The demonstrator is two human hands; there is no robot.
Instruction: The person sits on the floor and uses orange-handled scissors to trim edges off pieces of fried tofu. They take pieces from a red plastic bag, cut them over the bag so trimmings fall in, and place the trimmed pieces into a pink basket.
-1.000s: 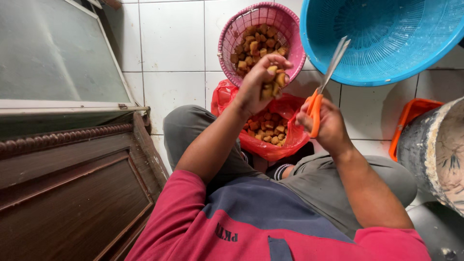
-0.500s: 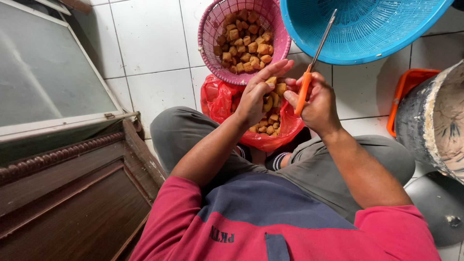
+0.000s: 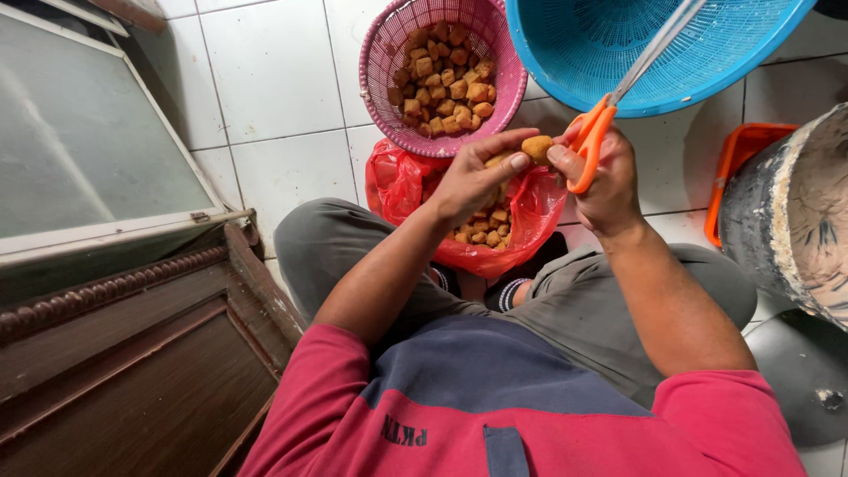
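My left hand [image 3: 473, 181] pinches a golden-brown fried tofu puff [image 3: 536, 147] by the fingertips, just above a red plastic bag [image 3: 402, 181] full of the same puffs. My right hand [image 3: 605, 177] touches the puff from the other side and grips orange-handled scissors [image 3: 594, 132], whose blades point up and to the right over a blue basket [image 3: 618, 53]. A pink basket [image 3: 384, 62] holding several tofu pieces sits on the tiles right beyond the bag.
I sit on a white tiled floor [image 3: 274, 79] with grey-trousered legs around the bag. A dark wooden frame [image 3: 150, 344] and a glass panel [image 3: 79, 141] stand at the left. A dirty grey bucket [image 3: 786, 212] and an orange container [image 3: 738, 155] are at the right.
Both hands drew closer to me, away from the pink basket. My left hand lifted a tofu puff from the bag and brought it to my right hand's fingertips.
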